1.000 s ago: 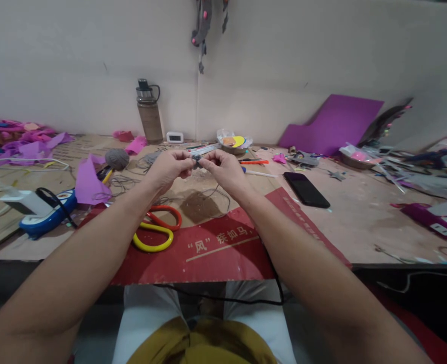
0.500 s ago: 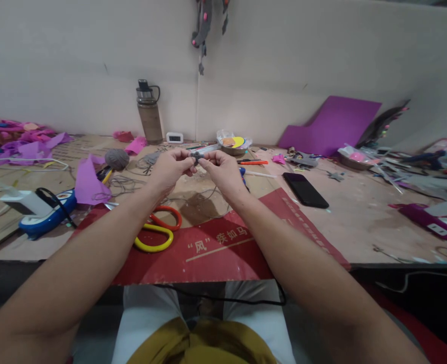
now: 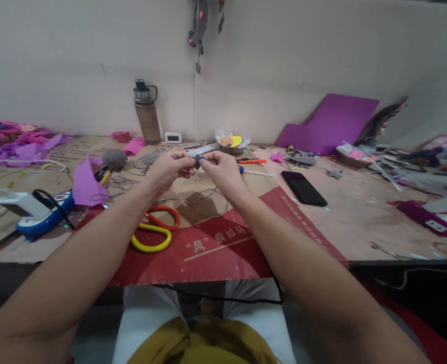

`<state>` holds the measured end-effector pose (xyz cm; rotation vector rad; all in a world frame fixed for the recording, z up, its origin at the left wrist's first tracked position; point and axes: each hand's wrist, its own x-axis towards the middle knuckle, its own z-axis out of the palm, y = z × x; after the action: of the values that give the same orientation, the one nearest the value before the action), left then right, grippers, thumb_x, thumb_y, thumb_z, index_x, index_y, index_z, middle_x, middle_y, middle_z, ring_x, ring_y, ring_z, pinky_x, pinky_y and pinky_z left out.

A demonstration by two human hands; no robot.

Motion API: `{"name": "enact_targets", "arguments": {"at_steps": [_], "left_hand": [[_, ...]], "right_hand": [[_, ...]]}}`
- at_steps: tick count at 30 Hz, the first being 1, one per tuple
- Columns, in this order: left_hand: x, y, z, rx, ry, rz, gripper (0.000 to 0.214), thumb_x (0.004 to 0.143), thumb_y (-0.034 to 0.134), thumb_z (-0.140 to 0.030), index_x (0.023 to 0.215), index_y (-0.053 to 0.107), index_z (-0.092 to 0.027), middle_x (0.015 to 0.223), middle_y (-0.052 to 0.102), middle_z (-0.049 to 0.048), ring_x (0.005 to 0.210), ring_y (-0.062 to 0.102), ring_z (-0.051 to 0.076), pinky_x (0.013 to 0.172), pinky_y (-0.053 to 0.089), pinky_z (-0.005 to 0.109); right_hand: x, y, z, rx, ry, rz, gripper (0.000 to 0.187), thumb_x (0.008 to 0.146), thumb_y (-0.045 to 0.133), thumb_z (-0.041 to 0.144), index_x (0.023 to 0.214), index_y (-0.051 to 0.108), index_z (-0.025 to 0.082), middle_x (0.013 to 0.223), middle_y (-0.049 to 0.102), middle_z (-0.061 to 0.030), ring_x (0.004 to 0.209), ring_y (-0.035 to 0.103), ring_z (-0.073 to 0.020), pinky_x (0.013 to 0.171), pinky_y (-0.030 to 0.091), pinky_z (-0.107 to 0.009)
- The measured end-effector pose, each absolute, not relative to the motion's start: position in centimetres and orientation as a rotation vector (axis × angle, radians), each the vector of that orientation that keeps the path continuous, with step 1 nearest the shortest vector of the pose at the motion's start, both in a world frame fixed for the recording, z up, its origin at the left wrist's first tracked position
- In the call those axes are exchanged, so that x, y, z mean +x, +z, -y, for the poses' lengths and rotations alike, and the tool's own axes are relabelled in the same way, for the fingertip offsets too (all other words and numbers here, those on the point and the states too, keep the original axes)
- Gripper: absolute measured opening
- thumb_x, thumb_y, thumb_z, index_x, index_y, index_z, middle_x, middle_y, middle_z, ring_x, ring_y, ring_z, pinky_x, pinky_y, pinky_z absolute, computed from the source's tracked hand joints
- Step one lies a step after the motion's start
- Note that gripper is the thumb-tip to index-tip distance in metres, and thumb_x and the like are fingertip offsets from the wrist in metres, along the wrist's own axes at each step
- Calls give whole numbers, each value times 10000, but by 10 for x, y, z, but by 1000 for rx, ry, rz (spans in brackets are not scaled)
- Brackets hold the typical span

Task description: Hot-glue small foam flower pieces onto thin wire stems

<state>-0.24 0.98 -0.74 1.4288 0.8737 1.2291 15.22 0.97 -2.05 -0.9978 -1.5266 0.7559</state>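
Between my two hands is a small dark grey piece [image 3: 197, 161], which looks like felt or yarn; its exact shape is too small to make out. My left hand [image 3: 170, 171] pinches its left side with thumb and fingertips. From the right, my right hand [image 3: 222, 172] closes thumb and fingers on the other side. A thin grey yarn [image 3: 211, 191] loops on the table below the hands. Scissors with a red and a yellow handle [image 3: 152, 247] lie under my left forearm, their blades mostly hidden by it. A ball of grey yarn [image 3: 114, 160] rests to the left.
Red printed cardboard [image 3: 215, 263] covers the table's front edge. A black phone [image 3: 304, 188] lies at right, a bottle [image 3: 147, 121] stands by the wall, and a blue power strip [image 3: 45, 217] sits at left. Behind the hands is a bowl [image 3: 234, 149] with small parts.
The view has shifted slightly, so the things on the table appear a little further left. Both hands stay together on the grey piece, with only slight finger movement.
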Motion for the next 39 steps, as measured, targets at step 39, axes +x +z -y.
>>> {"name": "enact_targets", "arguments": {"at_steps": [39], "left_hand": [[0, -6, -9, 1345, 1196, -941, 130, 654, 720, -227, 664, 658, -113, 633, 631, 39, 524, 524, 80, 532, 425, 219]], "right_hand": [[156, -24, -13, -967, 768, 1532, 171, 762, 572, 328, 712, 568, 165, 625, 471, 42, 586, 389, -88, 568, 330, -238]]}}
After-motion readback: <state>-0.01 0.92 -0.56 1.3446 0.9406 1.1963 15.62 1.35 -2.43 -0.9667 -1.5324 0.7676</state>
